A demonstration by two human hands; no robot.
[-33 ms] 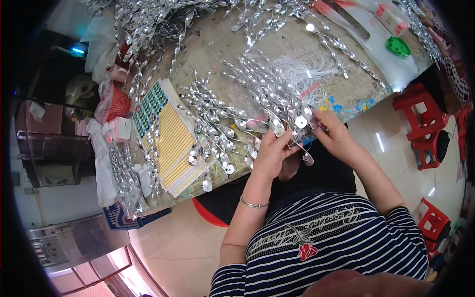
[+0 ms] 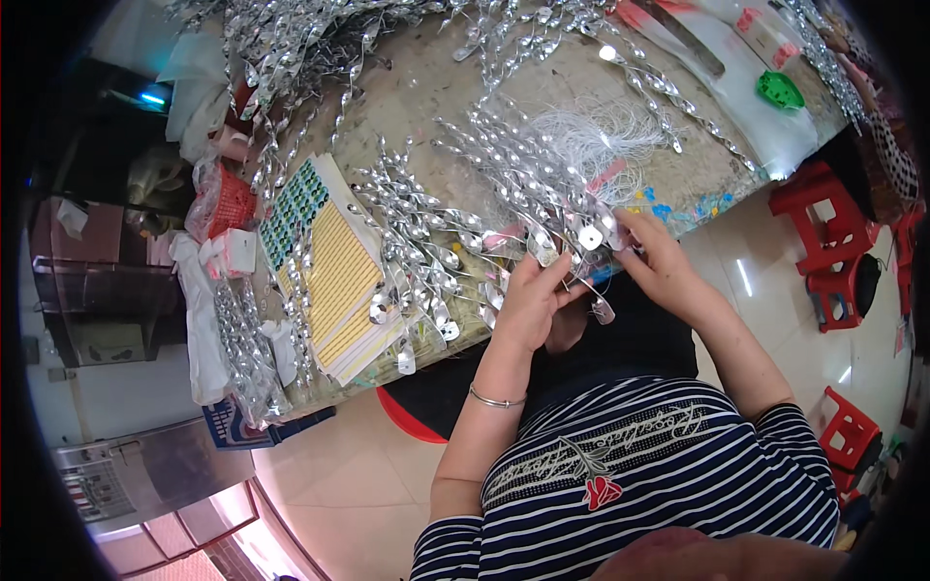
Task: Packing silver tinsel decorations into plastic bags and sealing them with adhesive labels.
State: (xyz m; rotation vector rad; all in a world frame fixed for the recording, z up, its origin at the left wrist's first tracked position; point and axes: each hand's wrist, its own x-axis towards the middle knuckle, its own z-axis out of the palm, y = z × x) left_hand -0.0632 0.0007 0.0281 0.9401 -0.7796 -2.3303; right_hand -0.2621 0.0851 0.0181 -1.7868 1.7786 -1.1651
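Observation:
My left hand (image 2: 535,302) is closed at the table's near edge, thumb and fingers pinching the end of a silver twisted strip (image 2: 583,276). To its right, my right hand (image 2: 664,259) has its thumb and fingers closed around the end of another shiny strip in the same bunch. A pile of silver twisted strips (image 2: 528,169) fans away from both hands, their flat, rounded ends toward me. More twisted strips (image 2: 412,218) lie to the left. Sheets of stickers (image 2: 344,286), yellow with rows of green-blue round ones, are beside them. The fingertips are partly hidden among the strips.
White string (image 2: 605,136) lies tangled behind the pile. A large heap of strips (image 2: 300,44) covers the far left, and a green dish (image 2: 780,90) sits at the far right. Red stools (image 2: 823,218) stand on the floor to the right; a blue crate (image 2: 232,426) is below the left corner.
My right hand has shifted slightly, its fingers now further up over the strip end. My left hand stays in place with its strip.

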